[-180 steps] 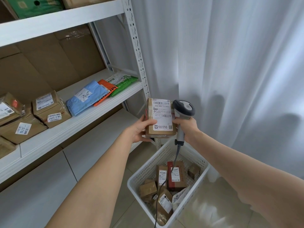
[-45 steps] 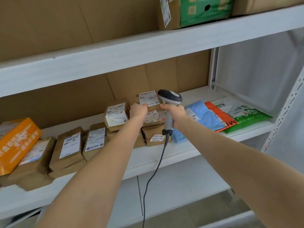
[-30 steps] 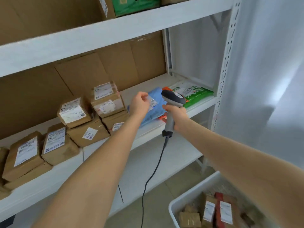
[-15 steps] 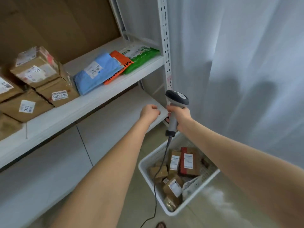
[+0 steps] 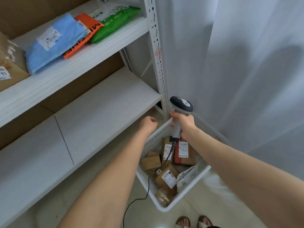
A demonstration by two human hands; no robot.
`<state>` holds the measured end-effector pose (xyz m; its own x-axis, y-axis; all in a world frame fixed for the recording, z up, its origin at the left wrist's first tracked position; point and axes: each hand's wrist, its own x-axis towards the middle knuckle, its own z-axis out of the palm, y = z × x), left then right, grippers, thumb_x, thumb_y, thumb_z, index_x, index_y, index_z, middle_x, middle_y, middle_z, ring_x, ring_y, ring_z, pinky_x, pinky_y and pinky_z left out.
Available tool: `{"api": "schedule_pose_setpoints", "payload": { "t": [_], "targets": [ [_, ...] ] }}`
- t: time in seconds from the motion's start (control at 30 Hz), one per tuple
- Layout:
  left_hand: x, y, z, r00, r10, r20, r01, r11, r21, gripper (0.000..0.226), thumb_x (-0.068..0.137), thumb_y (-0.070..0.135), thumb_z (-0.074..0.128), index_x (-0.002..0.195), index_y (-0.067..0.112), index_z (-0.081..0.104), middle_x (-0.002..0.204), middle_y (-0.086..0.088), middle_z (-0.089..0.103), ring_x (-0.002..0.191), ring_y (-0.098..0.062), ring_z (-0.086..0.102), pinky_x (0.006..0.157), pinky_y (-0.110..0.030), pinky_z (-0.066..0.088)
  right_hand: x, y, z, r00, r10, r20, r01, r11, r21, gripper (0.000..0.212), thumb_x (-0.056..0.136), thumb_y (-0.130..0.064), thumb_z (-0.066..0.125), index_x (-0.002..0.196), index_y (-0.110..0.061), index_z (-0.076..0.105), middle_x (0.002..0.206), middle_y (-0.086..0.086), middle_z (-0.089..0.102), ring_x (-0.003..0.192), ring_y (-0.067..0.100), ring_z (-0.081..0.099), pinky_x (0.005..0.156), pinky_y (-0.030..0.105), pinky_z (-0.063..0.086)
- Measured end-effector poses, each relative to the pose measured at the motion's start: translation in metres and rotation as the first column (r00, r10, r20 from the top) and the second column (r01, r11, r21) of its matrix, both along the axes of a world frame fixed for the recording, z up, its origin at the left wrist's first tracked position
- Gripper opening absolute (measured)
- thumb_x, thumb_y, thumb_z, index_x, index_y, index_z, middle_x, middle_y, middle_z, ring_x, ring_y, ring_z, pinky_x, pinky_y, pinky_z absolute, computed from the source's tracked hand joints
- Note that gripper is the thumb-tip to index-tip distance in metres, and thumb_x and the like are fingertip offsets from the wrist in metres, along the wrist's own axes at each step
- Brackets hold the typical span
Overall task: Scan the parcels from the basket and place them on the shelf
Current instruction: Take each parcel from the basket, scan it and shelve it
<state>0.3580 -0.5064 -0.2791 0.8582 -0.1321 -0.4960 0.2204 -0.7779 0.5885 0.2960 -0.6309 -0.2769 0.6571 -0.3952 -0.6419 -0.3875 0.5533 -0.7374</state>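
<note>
White basket (image 5: pixel 189 190) now closer.

White curtain (image 5: pixel 246 46) hanging on your right, soft light on its folds, pale floor (image 5: pixel 141 218) under you, white metal shelving (image 5: pixel 102 102) on your left, brown cardboard backing (image 5: pixel 92 79) behind its boards

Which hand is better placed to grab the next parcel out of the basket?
Left. The left hand holds nothing and is beside the basket of parcels; the right hand grips the scanner.
</note>
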Motion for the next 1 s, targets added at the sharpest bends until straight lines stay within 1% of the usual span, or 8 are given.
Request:
{"api": "schedule_pose_setpoints", "payload": {
  "t": [0.2, 0.37, 0.5, 0.6, 0.63, 0.73, 0.9, 1.0],
  "targets": [
    [0.008, -0.03, -0.122, 0.994, 0.008, -0.113, -0.006, 1.0, 0.023, 0.041, 0.094, 0.011, 0.053, 0.134, 0.008, 0.048, 0.132, -0.01, 0.053, 0.115, -0.027, 0.054, 0.096, -0.037, 0.048, 0.01, -0.032, -0.131, 0.999, -0.01, -0.036, 0.011, 1.0, 0.028, 0.012, 0.085, -0.003, 0.066, 0.087, -0.011, 0.057, 0.088, 0.012, 0.061, 0.089, 0.031, 0.062, 0.084, 0.047, 0.056],
    [0.016, -0.046, -0.25, 0.984, 0.061, -0.167, -0.053, 0.997, 0.052, 0.048, 0.093, 0.012, 0.055, 0.139, 0.005, 0.043, 0.136, -0.012, 0.051, 0.121, -0.026, 0.051, 0.097, -0.03, 0.042, 0.03, -0.05, -0.283, 0.991, 0.0, -0.133, 0.006, 0.999, 0.05, 0.021, 0.082, -0.006, 0.068, 0.099, -0.008, 0.055, 0.108, 0.021, 0.065, 0.1, 0.038, 0.065, 0.089, 0.054, 0.053],
    [0.026, -0.05, -0.346, 0.97, 0.107, -0.221, -0.101, 0.994, 0.036, 0.041, 0.094, 0.01, 0.054, 0.133, 0.0, 0.046, 0.127, -0.014, 0.056, 0.091, -0.018, 0.055, 0.069, -0.018, 0.044, 0.049, -0.051, -0.397, 0.979, 0.069, -0.19, -0.05, 0.994, 0.1, 0.042, 0.078, -0.011, 0.073, 0.115, -0.002, 0.054, 0.1, 0.019, 0.06, 0.09, 0.036, 0.063, 0.078, 0.053, 0.057],
    [0.039, -0.052, -0.408, 0.963, 0.15, -0.222, -0.152, 0.988, 0.009, 0.049, 0.095, 0.012, 0.053, 0.139, 0.0, 0.038, 0.136, -0.017, 0.05, 0.113, -0.026, 0.054, 0.081, -0.023, 0.04, 0.066, -0.048, -0.462, 0.976, 0.092, -0.196, -0.069, 0.99, 0.119, 0.04, 0.076, -0.01, 0.075, 0.111, 0.0, 0.057, 0.098, 0.019, 0.062, 0.094, 0.036, 0.064, 0.083, 0.052, 0.056],
    [0.043, -0.053, -0.426, 0.963, 0.151, -0.221, -0.154, 0.988, 0.004, 0.048, 0.095, 0.015, 0.053, 0.139, 0.001, 0.039, 0.131, -0.016, 0.053, 0.109, -0.025, 0.054, 0.083, -0.027, 0.039, 0.072, -0.048, -0.48, 0.975, 0.108, -0.192, -0.086, 0.989, 0.12, 0.043, 0.076, -0.011, 0.075, 0.114, 0.001, 0.058, 0.102, 0.019, 0.064, 0.097, 0.035, 0.064, 0.088, 0.05, 0.054],
    [0.056, -0.056, -0.473, 0.964, 0.163, -0.212, -0.172, 0.985, -0.026, 0.041, 0.095, 0.023, 0.052, 0.131, 0.003, 0.048, 0.111, -0.011, 0.059, 0.098, -0.023, 0.056, 0.082, -0.03, 0.042, 0.087, -0.043, -0.523, 0.975, 0.148, -0.164, -0.128, 0.984, 0.128, 0.044, 0.079, -0.013, 0.073, 0.118, -0.001, 0.057, 0.096, 0.013, 0.062, 0.091, 0.029, 0.06, 0.087, 0.041, 0.052],
    [0.062, -0.055, -0.514, 0.937, 0.19, -0.292, -0.233, 0.965, -0.119, 0.028, 0.092, 0.035, 0.055, 0.113, 0.018, 0.06, 0.117, -0.01, 0.065, 0.108, -0.028, 0.061, 0.097, -0.041, 0.047, 0.095, -0.045, -0.547, 0.971, 0.177, -0.159, -0.156, 0.979, 0.134, 0.042, 0.08, -0.019, 0.074, 0.116, -0.005, 0.057, 0.094, 0.011, 0.06, 0.091, 0.027, 0.058, 0.094, 0.045, 0.05],
    [0.063, -0.054, -0.509, 0.868, 0.361, -0.34, -0.428, 0.892, -0.146, 0.05, 0.084, 0.05, 0.057, 0.116, 0.012, 0.063, 0.109, -0.012, 0.069, 0.099, -0.03, 0.066, 0.089, -0.042, 0.052, 0.093, -0.05, -0.537, 0.971, 0.161, -0.179, -0.134, 0.979, 0.157, 0.042, 0.08, -0.019, 0.074, 0.116, -0.004, 0.059, 0.101, 0.015, 0.065, 0.095, 0.031, 0.064, 0.092, 0.046, 0.052]
  ]
}}
